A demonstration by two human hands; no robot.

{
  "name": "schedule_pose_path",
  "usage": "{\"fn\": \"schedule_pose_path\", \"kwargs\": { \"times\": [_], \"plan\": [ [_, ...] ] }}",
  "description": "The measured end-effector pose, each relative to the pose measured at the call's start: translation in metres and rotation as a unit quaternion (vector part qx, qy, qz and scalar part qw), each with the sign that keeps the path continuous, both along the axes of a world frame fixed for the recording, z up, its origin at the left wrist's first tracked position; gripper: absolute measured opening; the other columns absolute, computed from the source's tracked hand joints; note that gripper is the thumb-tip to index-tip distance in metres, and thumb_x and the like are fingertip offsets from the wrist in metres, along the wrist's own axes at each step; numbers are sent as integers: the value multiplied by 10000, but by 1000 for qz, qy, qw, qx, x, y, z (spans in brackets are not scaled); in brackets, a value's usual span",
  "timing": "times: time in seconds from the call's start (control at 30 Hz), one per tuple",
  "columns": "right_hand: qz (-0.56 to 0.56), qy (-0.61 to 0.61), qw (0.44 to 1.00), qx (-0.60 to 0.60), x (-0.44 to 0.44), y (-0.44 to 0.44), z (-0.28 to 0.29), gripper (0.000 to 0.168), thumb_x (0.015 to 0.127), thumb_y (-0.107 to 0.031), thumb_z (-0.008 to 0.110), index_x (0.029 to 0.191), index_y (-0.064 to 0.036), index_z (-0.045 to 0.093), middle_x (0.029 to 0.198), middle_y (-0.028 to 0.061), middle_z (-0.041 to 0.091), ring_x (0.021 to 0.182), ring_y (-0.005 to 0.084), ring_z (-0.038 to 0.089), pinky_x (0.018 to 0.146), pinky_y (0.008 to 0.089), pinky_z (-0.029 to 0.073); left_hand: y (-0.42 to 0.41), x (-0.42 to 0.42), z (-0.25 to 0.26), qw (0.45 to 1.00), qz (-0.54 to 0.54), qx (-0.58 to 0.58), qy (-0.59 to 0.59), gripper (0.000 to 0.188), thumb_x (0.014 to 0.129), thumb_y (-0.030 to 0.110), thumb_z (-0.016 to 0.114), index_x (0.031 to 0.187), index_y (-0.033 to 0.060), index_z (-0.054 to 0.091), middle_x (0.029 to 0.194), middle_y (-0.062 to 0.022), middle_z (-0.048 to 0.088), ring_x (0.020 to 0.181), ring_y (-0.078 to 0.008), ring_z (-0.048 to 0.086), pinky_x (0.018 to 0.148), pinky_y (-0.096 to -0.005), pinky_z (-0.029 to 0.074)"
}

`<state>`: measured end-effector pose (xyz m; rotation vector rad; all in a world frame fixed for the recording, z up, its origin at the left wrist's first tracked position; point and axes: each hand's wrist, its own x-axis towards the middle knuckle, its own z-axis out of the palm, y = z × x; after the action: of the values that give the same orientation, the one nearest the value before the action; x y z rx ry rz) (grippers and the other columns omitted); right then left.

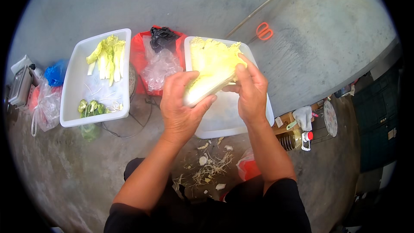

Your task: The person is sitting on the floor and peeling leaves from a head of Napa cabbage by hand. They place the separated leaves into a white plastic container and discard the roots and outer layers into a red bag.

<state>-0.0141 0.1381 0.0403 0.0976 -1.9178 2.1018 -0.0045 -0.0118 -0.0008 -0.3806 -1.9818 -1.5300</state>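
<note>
Between both hands I hold a piece of napa cabbage (213, 61), its pale stem end towards me and its frilly yellow leaves pointing away. My left hand (181, 103) grips the stem end, thumb on one side and fingers on the other. At the leafy right side, my right hand (252, 87) pinches the leaf edges with thumb and fingers. Below the cabbage is a white plastic tray (223, 126). A second white tray (72, 94), to the left, contains loose cabbage leaves (108, 58), broccoli florets (92, 107) and thin white strands like sprouts.
A red bag (139, 48) with crumpled clear and black plastic stands between the trays. Orange-handled scissors (264, 31) and a metal rod (265, 6) lie beyond. Root scraps (212, 168) litter the floor by my legs. An oil bottle (292, 139) stands at right, plastic bags (48, 103) at left.
</note>
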Motion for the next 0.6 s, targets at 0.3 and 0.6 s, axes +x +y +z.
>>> {"fn": "schedule_pose_path", "kwargs": {
  "times": [0.3, 0.6],
  "plan": [
    [13, -55, 994, -90, -1, 6, 12, 278, 887, -163, 480, 1038, 44, 585, 946, 105, 610, 837, 152, 596, 686, 307, 530, -4, -2, -1, 998, -16, -59, 26, 487, 576, 109, 793, 1011, 44, 584, 983, -124, 572, 936, -287, 552, 823, -354, 440],
    [-36, -42, 996, -65, -9, 32, -8, 171, 859, -80, 523, 920, 43, 626, 860, 53, 627, 769, 87, 561, 677, 235, 464, -6, -4, 0, 997, -53, -51, 24, 480, 590, 110, 786, 1017, 31, 581, 982, -111, 575, 932, -261, 559, 817, -342, 449]
  ]
}}
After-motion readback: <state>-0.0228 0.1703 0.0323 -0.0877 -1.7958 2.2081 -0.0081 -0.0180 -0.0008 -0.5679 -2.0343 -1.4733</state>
